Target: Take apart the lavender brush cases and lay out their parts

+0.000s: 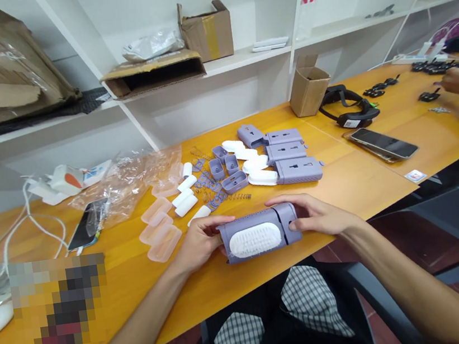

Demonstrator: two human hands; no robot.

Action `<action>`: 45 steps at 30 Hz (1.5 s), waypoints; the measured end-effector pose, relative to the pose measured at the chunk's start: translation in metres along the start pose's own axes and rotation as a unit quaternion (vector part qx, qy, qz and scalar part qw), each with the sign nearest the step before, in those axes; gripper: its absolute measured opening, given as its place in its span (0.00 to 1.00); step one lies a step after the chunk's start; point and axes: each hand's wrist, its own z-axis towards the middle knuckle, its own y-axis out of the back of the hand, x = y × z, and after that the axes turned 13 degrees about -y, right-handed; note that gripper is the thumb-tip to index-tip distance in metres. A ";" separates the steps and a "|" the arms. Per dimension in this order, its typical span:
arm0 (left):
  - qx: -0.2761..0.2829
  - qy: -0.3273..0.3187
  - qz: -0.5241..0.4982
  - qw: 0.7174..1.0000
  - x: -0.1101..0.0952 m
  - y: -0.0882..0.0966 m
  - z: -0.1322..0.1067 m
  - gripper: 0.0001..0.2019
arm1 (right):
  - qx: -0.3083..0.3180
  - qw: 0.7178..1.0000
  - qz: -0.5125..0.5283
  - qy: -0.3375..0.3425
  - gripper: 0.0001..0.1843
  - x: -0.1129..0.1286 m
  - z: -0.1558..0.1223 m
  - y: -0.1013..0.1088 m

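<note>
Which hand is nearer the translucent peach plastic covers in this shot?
Left. The left hand is just beside the translucent peach plastic covers, on their right in view. The right hand is farther away, beyond the lavender plastic housing held between both hands.

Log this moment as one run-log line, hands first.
left hand: holds lilac plastic housing | right hand: holds its other end | white insert showing | spare lilac housings nearby

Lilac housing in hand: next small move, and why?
Probably press the end piece toward the body of the lilac housing with the right hand, bracing with the left hand. A dark seam shows between them beside the white oval insert, though I can't tell whether it's unseated.
</note>
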 end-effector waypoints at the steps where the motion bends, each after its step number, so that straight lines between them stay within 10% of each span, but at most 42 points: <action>1: -0.007 -0.008 0.005 1.000 0.000 0.002 0.000 0.17 | 0.006 1.000 0.020 -0.014 0.30 -0.002 -0.001 0.005; 18: -0.056 -0.011 -0.016 0.998 0.009 0.015 0.003 0.24 | -0.110 0.988 -0.069 -0.083 0.26 -0.002 -0.040 0.079; 25: 0.043 -0.004 0.043 0.998 -0.002 0.013 0.003 0.21 | -0.183 0.970 -0.127 -0.094 0.28 -0.004 -0.047 0.095; 36: 0.144 -0.207 0.282 0.926 -0.009 0.006 -0.003 0.27 | -0.200 0.927 -0.315 -0.028 0.28 -0.001 -0.026 0.065; 45: 0.187 -0.257 0.341 0.885 -0.005 0.007 -0.005 0.33 | -0.289 0.853 -0.420 0.109 0.21 -0.016 0.019 -0.015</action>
